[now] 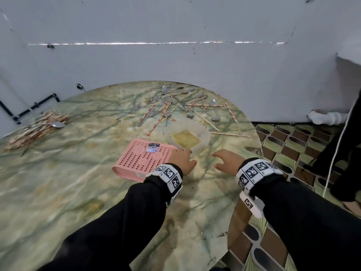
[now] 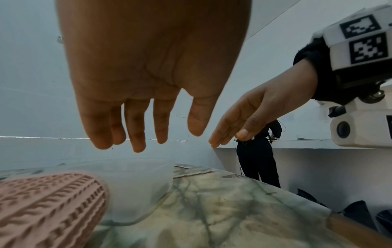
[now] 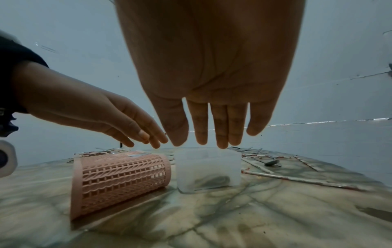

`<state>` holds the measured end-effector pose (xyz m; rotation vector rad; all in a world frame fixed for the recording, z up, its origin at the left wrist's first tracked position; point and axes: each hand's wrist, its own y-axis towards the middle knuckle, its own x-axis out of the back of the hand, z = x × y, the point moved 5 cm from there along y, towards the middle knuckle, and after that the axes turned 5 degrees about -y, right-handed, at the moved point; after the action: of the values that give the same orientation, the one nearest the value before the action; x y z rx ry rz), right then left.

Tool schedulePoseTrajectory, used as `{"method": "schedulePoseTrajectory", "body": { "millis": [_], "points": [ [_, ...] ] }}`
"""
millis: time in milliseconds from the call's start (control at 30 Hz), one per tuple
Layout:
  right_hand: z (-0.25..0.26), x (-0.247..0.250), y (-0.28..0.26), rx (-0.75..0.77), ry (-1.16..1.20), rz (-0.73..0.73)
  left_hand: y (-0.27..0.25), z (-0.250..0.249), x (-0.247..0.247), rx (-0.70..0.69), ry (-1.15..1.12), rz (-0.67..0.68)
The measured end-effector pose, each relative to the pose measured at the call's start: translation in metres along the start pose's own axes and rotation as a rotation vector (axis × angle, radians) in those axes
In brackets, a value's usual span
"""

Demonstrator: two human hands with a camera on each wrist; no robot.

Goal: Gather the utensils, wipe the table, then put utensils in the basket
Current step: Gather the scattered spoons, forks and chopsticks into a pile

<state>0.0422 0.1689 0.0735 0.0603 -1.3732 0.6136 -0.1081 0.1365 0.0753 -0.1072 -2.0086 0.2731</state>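
Note:
A pink lattice basket (image 1: 143,159) lies on its side on the green marble table (image 1: 68,192). Beside it stands a clear plastic tub (image 1: 203,133) holding a yellow cloth (image 1: 185,139). Forks, spoons and wrapped chopsticks (image 1: 175,106) lie scattered at the table's far side. A second pile of chopsticks with a spoon (image 1: 37,130) sits at far left. My left hand (image 1: 184,160) hovers open by the basket's right end, and my right hand (image 1: 224,160) hovers open near the tub. In the right wrist view, straight fingers (image 3: 220,132) hang above the tub (image 3: 208,169), holding nothing.
A white wall (image 1: 175,45) closes the table's far side. The table's edge (image 1: 257,137) curves at the right over a patterned tiled floor (image 1: 293,143). A person in black (image 2: 257,157) stands at the right, with a white cord (image 1: 336,145) hanging there.

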Motion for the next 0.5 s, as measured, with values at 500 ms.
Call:
{"method": "schedulePoseTrajectory", "body": {
  "millis": [500],
  "points": [
    [-0.086, 0.019, 0.075, 0.061, -0.025, 0.078, 0.096, -0.070, -0.034, 0.049, -0.146, -0.012]
  ]
}}
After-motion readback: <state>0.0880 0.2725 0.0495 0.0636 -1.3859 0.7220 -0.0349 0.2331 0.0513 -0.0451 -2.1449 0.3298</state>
